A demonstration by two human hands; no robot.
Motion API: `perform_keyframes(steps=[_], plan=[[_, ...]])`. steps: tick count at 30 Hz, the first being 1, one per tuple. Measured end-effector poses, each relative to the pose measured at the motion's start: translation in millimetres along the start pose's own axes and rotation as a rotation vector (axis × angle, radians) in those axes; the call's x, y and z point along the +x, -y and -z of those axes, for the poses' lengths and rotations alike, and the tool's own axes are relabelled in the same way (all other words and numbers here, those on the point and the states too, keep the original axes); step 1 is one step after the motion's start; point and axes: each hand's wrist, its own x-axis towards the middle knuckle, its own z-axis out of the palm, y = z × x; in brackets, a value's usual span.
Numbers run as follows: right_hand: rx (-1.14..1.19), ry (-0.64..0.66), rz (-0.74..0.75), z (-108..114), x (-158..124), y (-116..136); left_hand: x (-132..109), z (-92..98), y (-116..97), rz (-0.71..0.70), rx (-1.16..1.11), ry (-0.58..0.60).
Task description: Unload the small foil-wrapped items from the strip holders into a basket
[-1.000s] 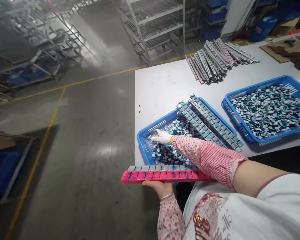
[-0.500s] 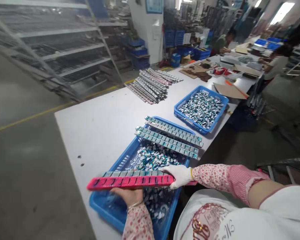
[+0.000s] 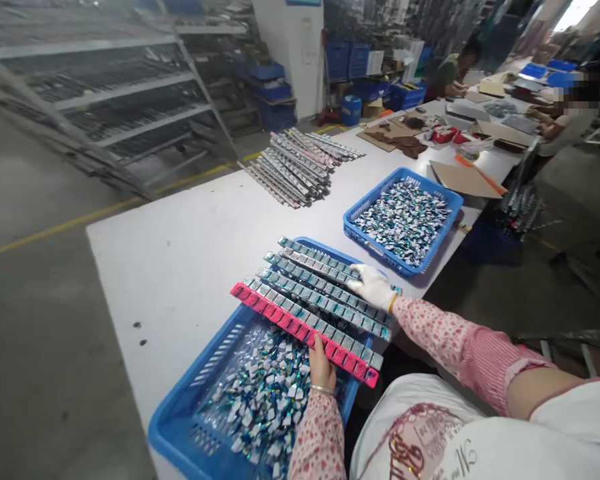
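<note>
Well, seen from the head camera, the pink strip (image 3: 305, 333) lies slantwise across the near blue basket (image 3: 173, 427), beside the filled strips (image 3: 325, 277) that bridge its rim, seemingly so all sit level above the loose pieces (image 3: 260, 400). The left hand (image 3: 321, 365) reaches up from below, fingers together against the pink strip's near edge; whether it grips, I cannot tell. The gloved right hand (image 3: 375, 285), arm stretched forward, rests spread on the filled strips.

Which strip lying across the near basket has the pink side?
The strip closest to the person, at the bare left hand; the others beyond show only grey-green tiles.
</note>
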Motion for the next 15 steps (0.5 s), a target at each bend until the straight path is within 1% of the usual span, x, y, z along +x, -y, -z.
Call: perform_keyframes(steps=[1,2,3,5,7,8,9,10,12,13,14,15], plan=[[0.021,0.049,-0.067,5.9,16.5,-13.1,1.6,-1.0,3.5,-0.012,0.0,-0.034],[0.04,0.127,-0.096,7.6,31.7,-24.3,2.1,-2.0,7.7,-0.024,-0.011,-0.068],[0.063,0.229,-0.082,5.4,44.8,-33.0,1.8,-3.2,12.2,-0.036,-0.035,-0.102],[0.169,0.42,-0.002,-7.7,62.9,-42.1,-0.1,-6.0,20.8,-0.052,-0.122,-0.168],[0.381,0.574,0.023,-23.4,70.9,-42.3,-1.7,-10.3,25.6,-0.07,-0.219,-0.24],[0.505,0.66,-0.005,-29.0,71.8,-40.7,-2.4,-13.5,26.2,-0.08,-0.256,-0.265],[0.614,0.756,-0.049,-32.0,70.7,-39.0,-3.6,-17.9,25.8,-0.09,-0.276,-0.269],[0.693,0.858,-0.094,-31.5,67.6,-38.0,-5.7,-23.8,25.3,-0.101,-0.271,-0.244],[0.738,1.074,-0.156,-19.6,56.4,-41.3,-14.6,-41.0,26.1,-0.112,-0.222,-0.153],[0.719,1.129,-0.163,-8.9,49.9,-46.6,-21.2,-51.8,28.2,-0.107,-0.182,-0.089],[0.682,1.167,-0.16,3.5,44.9,-54.1,-28.6,-63.0,31.4,-0.124,-0.204,-0.117],[0.633,1.164,-0.132,15.6,42.9,-62.8,-36.1,-73.4,35.0,-0.151,-0.242,-0.172]])
